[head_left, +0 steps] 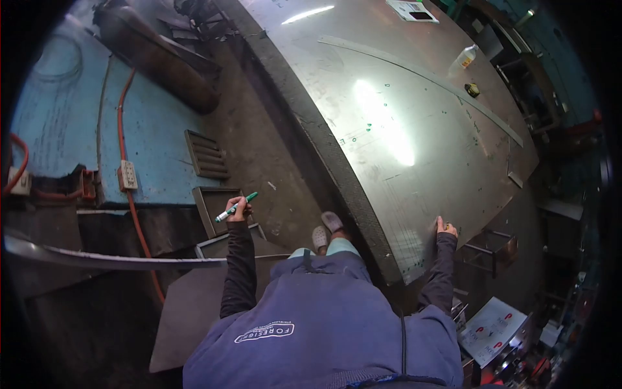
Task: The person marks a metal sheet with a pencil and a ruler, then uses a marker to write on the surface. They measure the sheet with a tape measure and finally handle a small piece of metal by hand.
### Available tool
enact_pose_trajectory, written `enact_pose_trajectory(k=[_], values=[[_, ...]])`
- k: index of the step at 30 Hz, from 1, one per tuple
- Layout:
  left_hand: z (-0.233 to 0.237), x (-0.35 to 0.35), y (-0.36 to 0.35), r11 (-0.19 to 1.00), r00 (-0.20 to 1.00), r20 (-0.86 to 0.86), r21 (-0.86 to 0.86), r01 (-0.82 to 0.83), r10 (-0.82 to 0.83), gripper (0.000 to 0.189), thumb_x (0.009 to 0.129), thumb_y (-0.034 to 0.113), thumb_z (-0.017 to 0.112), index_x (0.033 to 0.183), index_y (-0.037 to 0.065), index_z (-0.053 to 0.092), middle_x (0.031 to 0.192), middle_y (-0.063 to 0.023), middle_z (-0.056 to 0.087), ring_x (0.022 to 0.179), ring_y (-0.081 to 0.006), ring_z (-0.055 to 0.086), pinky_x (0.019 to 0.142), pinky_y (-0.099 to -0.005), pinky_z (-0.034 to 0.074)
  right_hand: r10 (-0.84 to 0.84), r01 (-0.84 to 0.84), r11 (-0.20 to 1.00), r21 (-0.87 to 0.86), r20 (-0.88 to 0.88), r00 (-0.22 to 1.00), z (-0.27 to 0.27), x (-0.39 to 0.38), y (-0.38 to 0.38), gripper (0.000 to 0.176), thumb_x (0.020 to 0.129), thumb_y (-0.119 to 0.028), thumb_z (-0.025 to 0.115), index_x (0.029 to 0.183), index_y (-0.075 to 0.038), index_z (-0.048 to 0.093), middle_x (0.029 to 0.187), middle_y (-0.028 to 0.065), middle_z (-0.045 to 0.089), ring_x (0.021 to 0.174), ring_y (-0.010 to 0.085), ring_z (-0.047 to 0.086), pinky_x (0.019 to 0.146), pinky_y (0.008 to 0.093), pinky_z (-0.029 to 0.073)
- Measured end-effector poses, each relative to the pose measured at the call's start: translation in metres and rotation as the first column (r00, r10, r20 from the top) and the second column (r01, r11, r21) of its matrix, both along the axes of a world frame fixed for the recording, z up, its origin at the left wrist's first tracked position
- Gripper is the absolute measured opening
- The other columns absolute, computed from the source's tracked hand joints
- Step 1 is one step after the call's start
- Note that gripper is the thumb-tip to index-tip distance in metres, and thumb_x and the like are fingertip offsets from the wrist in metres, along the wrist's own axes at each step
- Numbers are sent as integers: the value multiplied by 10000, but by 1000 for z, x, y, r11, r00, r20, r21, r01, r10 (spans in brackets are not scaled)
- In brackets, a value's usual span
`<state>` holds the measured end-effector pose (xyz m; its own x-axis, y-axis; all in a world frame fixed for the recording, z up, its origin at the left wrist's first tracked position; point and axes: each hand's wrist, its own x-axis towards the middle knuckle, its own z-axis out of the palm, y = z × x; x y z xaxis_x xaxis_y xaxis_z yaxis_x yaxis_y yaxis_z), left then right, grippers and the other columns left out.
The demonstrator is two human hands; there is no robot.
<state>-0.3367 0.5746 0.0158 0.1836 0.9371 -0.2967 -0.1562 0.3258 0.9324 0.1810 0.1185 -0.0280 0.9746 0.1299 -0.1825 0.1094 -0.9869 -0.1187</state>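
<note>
My left hand [238, 209] is held out over the floor and is closed around a green marker [236, 207] with a white tip end. My right hand [446, 227] rests with its fingers on the near edge of a large shiny steel sheet [402, 123] that lies on a thick-edged table. Small green marks dot the sheet. A long thin curved metal strip [421, 74] lies across its far part. Both arms wear dark sleeves; my blue hoodie and my shoes [326, 228] show below.
A plastic bottle [463, 59], a small dark object [472, 90] and a paper [412, 10] lie on the sheet's far side. On the floor are an orange hose [123, 129], a socket box [127, 175], a gas cylinder [159, 55], metal trays [214, 201] and a long curved bar [110, 260].
</note>
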Motion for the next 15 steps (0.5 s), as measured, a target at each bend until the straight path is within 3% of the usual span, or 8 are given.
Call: enact_pose_trajectory(k=[3, 5, 6, 11, 15], values=[[-3, 18, 31, 998, 997, 27, 13, 69, -69, 174, 851, 153, 664, 946, 58, 553, 712, -52, 597, 586, -136, 579, 549, -290, 509, -53, 53, 999, -5, -16, 998, -2, 0, 0, 777, 743, -720, 526, 1019, -6, 658, 996, 252, 630, 987, 395, 587, 884, 447, 451], [-4, 34, 64, 966, 983, 21, 187, 177, -184, 161, 852, 134, 660, 943, 55, 554, 709, -53, 591, 588, -137, 576, 548, -291, 508, -77, 77, 997, -8, 42, 996, -6, -1, -2, 785, 745, -721, 524, 1050, -9, 654, 1022, 255, 620, 1006, 389, 579, 895, 440, 445], [-3, 44, 82, 956, 977, 40, 215, 198, -211, 154, 853, 130, 656, 937, 51, 553, 703, -54, 584, 587, -135, 570, 545, -294, 506, -61, 59, 998, 15, 137, 989, -10, -5, -2, 736, 766, -695, 524, 974, -3, 667, 935, 250, 627, 941, 394, 591, 857, 450, 455], [42, 115, 158, 910, 952, 35, 305, 280, -304, 150, 851, 117, 627, 918, 20, 533, 698, -70, 578, 604, -144, 566, 589, -266, 485, -122, 122, 992, 12, 160, 980, -5, -8, 3, 696, 779, -673, 530, 923, -10, 682, 891, 240, 631, 900, 399, 596, 815, 443, 467], [50, 161, 220, 858, 871, 142, 304, 415, -471, 152, 847, 84, 612, 951, 13, 526, 748, -85, 588, 650, -153, 571, 625, -274, 486, -203, 209, 978, -18, 175, 963, -22, -6, -7, 684, 792, -666, 519, 927, -17, 692, 851, 230, 637, 893, 389, 601, 814, 440, 463]])
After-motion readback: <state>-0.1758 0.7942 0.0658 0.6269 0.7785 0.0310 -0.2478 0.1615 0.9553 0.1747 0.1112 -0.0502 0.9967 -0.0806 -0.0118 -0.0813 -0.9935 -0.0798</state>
